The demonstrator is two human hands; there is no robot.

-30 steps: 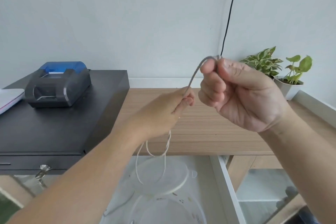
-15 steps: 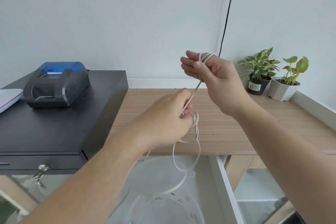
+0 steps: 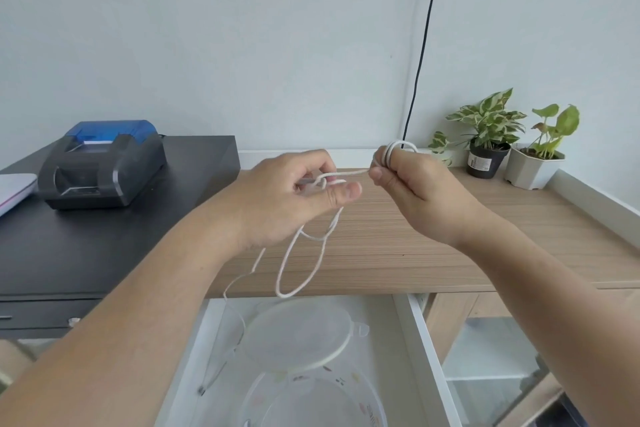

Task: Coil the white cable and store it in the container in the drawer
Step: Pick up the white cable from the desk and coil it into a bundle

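A thin white cable runs between both hands above the wooden counter. My right hand has a few turns of it wound around its fingers, with loops showing at the fingertips. My left hand pinches the strand beside it, and slack loops hang below into the open white drawer. In the drawer sit a round clear container and its translucent lid. The cable's far end trails down the drawer's left side.
A black cabinet on the left carries a black-and-blue receipt printer and a white device at the edge. Two potted plants stand at the counter's back right. A black wire runs down the wall corner.
My right hand dropped lower and turned, closing its fingers around the wound turns. My left hand rose level with it, drawing the strand sideways. The hanging loops have shifted left.
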